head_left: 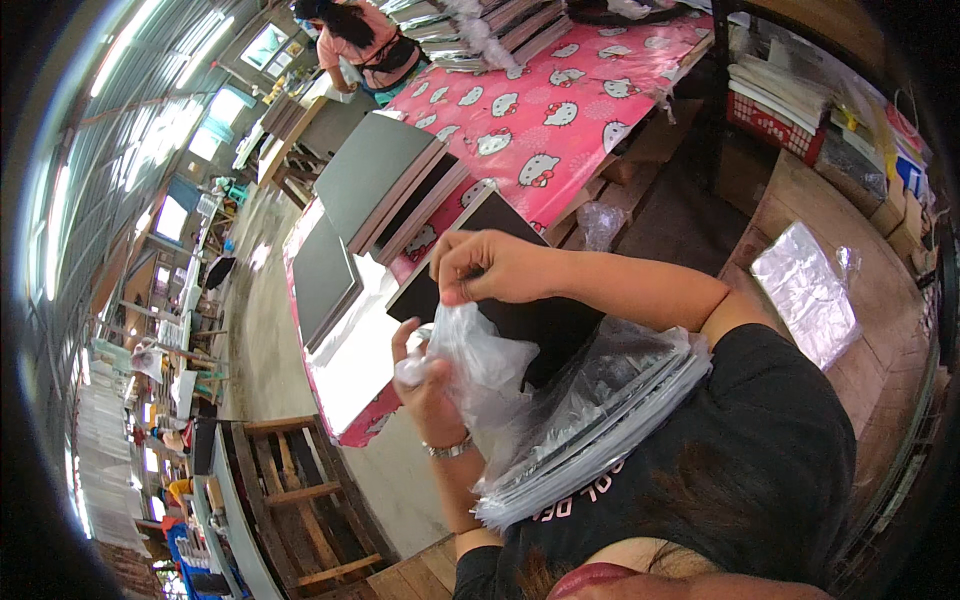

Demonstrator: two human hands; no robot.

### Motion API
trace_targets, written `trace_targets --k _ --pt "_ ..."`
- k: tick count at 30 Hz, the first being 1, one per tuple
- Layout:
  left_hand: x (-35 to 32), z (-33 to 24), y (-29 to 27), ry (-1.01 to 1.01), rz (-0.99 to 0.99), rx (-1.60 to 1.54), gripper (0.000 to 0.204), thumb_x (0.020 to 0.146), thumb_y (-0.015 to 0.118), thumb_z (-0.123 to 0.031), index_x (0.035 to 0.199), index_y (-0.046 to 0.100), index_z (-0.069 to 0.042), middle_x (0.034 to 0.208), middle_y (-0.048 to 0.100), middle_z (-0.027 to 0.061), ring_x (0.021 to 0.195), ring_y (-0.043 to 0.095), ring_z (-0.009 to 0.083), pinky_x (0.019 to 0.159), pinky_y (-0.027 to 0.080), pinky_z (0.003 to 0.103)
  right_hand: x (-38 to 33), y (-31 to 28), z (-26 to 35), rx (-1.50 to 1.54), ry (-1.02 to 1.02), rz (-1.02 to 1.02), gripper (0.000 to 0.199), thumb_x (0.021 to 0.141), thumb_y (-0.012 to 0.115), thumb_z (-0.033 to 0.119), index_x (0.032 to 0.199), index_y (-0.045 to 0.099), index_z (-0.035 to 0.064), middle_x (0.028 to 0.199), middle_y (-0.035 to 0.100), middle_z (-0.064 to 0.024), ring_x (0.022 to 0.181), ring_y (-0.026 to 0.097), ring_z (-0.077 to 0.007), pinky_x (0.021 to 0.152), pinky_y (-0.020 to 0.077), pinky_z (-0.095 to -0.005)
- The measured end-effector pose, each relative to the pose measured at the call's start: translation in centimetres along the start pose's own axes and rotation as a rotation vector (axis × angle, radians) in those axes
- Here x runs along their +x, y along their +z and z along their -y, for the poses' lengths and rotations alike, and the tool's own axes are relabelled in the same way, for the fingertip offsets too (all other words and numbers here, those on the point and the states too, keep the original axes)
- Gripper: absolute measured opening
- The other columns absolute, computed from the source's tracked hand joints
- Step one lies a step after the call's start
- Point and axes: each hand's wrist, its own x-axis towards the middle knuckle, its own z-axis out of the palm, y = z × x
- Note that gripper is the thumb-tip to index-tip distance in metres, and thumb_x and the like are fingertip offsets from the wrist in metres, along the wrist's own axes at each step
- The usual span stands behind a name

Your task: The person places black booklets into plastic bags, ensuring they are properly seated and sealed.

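My right hand (490,268) reaches across from the right, its thumb and fingers pinching the top of a thin clear plastic bag (478,350). My left hand (432,395), with a metal band at the wrist, is curled around the crumpled side of the same bag. Against my front rests a thick stack of flat clear plastic bags (600,420). Just behind my hands is a black flat board (565,325), partly hidden by them and by the plastic. A stack of dark grey boards (375,165) and another grey board (322,275) lie beyond on the table.
A pink patterned cloth (540,130) covers the table, with more stacked sheets (520,35) at its far end. A wooden pallet (305,500) lies lower left. At right are a silvery plastic packet (805,290) and a red crate (770,120). Another person (365,45) stands beyond.
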Motion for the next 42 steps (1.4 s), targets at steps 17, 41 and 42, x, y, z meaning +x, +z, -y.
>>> trace_targets --k 17,41,42 --pt "-3.7 0.7 -10.7 -0.496 0.234 0.242 0.041 0.084 0.062 -0.031 0.109 0.053 0.0 0.095 0.061 0.0072 0.086 0.059 0.016 0.074 0.05 0.033 -5.4 -4.3 0.7 0.621 0.484 0.929 0.021 0.085 0.065 0.017 0.087 0.065 -0.0031 0.087 0.068 -0.0116 0.086 0.064 -0.0168 0.081 0.0489 -0.0308" --pt "-0.5 1.4 -10.8 -0.267 -0.181 -0.175 0.025 0.079 0.067 -0.014 0.1 0.06 -0.003 0.082 0.063 0.0009 0.069 0.056 0.0103 0.054 0.042 0.023 -4.2 -8.1 -0.7 0.109 0.664 0.629 0.012 0.086 0.062 0.013 0.089 0.064 0.0013 0.083 0.064 -0.0015 0.078 0.06 -0.0087 0.07 0.0487 -0.0249" --pt "-0.7 1.0 -8.5 -0.247 -0.212 -0.272 0.025 0.079 0.068 -0.016 0.099 0.061 -0.003 0.082 0.063 0.0009 0.069 0.056 0.0105 0.054 0.042 0.023 -4.3 -8.4 -1.1 0.167 0.573 0.563 0.012 0.086 0.062 0.012 0.09 0.063 0.0009 0.084 0.064 -0.0025 0.078 0.061 -0.0099 0.072 0.049 -0.0255"
